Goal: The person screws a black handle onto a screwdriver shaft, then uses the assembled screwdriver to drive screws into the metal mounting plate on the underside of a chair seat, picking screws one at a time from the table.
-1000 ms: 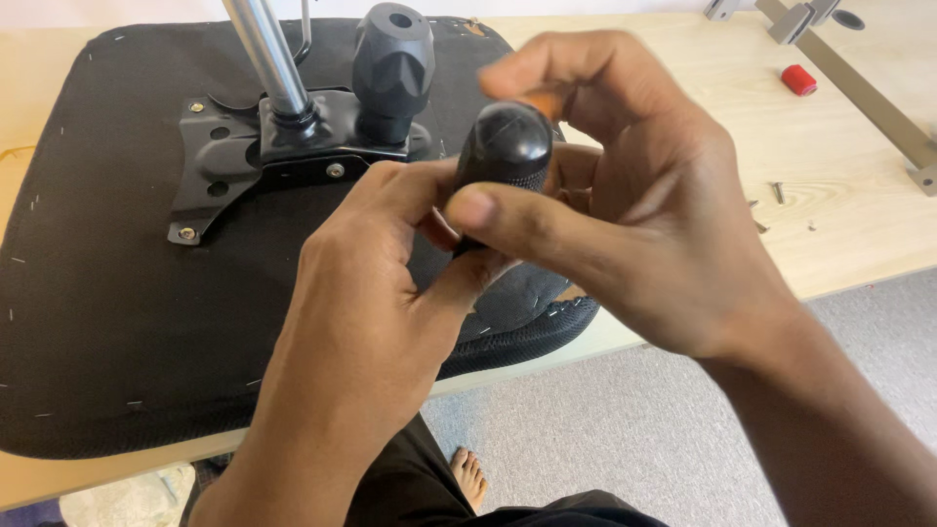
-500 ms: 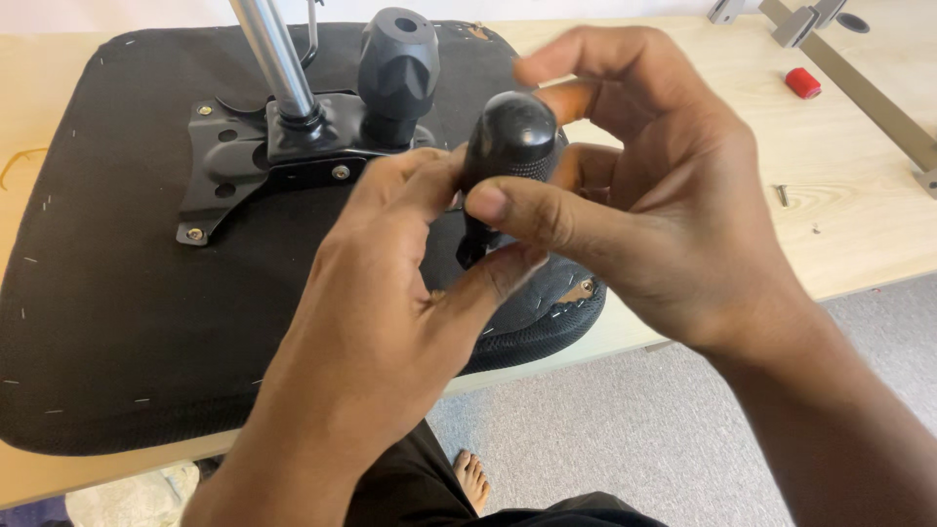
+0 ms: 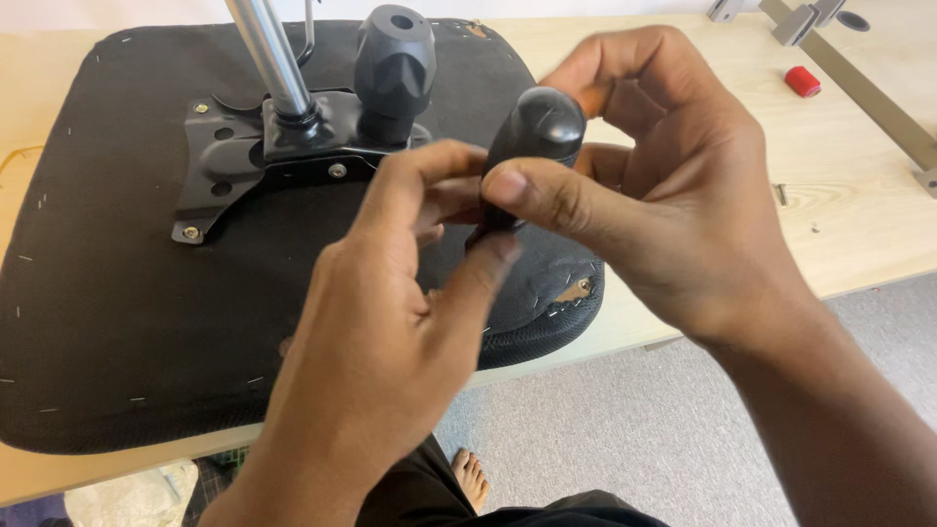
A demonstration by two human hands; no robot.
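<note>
My right hand (image 3: 673, 195) grips a screwdriver by its rounded black handle (image 3: 537, 132), thumb across the front; an orange part shows behind the fingers. My left hand (image 3: 390, 322) pinches the lower end of the tool, which its fingers hide. Both hands hover over an upturned black chair seat (image 3: 117, 332) lying on a wooden table (image 3: 859, 195). A black metal bracket (image 3: 224, 166) is screwed to the seat, with a chrome post (image 3: 268, 59) rising from it and a black knob (image 3: 393, 63) beside it.
A small red cap (image 3: 802, 81) and a grey metal bar (image 3: 859, 88) lie at the table's far right. A loose screw (image 3: 779, 194) lies near my right hand. Grey carpet (image 3: 634, 429) and my bare foot (image 3: 471, 478) show below the table edge.
Both hands have stayed together on the screwdriver. My left fingers shifted slightly lower around its lower end, and the view edged a little to the right.
</note>
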